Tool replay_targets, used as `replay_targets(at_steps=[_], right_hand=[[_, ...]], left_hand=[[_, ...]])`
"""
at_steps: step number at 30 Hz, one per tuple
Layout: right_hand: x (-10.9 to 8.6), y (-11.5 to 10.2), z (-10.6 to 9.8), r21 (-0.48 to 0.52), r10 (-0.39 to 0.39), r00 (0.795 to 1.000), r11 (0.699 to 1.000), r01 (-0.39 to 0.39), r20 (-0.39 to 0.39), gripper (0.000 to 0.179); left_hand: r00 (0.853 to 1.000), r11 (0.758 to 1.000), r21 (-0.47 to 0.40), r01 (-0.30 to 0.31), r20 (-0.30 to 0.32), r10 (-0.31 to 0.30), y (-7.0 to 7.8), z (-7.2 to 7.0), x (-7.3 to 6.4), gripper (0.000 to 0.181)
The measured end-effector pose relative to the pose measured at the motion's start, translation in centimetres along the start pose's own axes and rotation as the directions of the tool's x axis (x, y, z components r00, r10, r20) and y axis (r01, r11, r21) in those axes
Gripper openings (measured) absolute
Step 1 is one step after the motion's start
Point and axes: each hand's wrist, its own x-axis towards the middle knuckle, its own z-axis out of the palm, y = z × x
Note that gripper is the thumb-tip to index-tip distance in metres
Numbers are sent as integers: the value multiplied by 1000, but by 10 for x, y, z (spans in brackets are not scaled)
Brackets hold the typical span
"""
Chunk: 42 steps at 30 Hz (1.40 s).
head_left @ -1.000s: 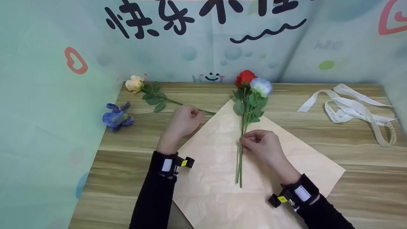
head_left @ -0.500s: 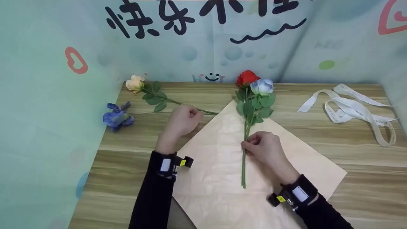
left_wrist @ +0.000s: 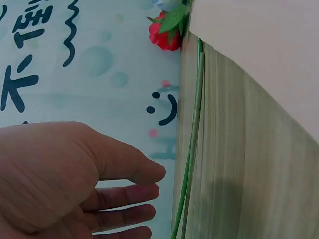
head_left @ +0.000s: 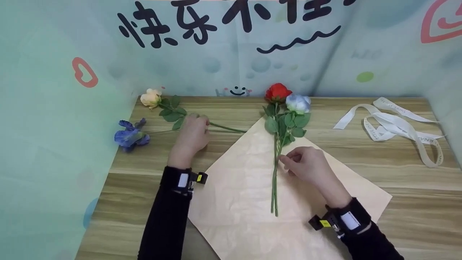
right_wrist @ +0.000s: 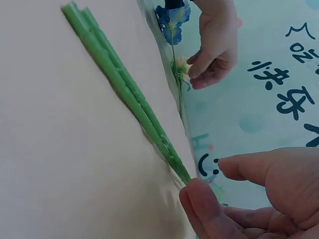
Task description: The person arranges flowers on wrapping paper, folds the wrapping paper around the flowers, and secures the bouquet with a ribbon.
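Note:
A red rose (head_left: 278, 92) and a pale blue rose (head_left: 299, 104) lie side by side, their green stems (head_left: 275, 187) running down over the peach wrapping paper (head_left: 234, 202). My right hand (head_left: 306, 162) is beside these stems. In the right wrist view its thumb (right_wrist: 244, 167) stands apart from the forefinger (right_wrist: 202, 196), which overlaps the stems. My left hand (head_left: 191, 135) hovers over the stems of a cream rose (head_left: 151, 98) and a purple-blue iris-like flower (head_left: 130, 136). Its fingers (left_wrist: 127, 214) extend loosely in the left wrist view, with nothing between them and the thumb.
A printed white ribbon (head_left: 393, 122) lies in loose loops at the right of the wooden table (head_left: 133, 191). Behind and to the left, a printed pale green backdrop (head_left: 173, 68) borders the table. The paper lies diagonally in the middle.
My left hand has moved left and slightly up along the cream rose's stem. My right hand has loosened from the red and pale blue roses' stems, which lie slightly more spread.

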Motion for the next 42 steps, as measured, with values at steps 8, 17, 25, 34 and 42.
replay_targets(at_steps=[8, 17, 25, 34, 42], right_hand=[[0, 3, -16, -11, -53, 998, 999, 54, 13, 32], [0, 5, -19, 15, -52, 998, 999, 52, 27, 29], [1, 5, -24, 30, -25, 999, 999, 24, 41, 35], [1, 7, -29, 102, -34, 999, 994, 33, 17, 41], [2, 0, -25, 358, -99, 993, 931, 70, 62, 58]], left_hand=[[999, 980, 193, -49, 25, 45, -11, 4, 10, 16], [996, 978, 192, -78, 49, 70, -24, 18, 16, 16], [975, 974, 50, -221, -23, 223, -20, 13, 14, 25], [803, 833, 127, -539, -222, 554, 28, 4, 2, 17], [653, 659, 278, -699, -126, 747, 87, 23, -13, 24]])
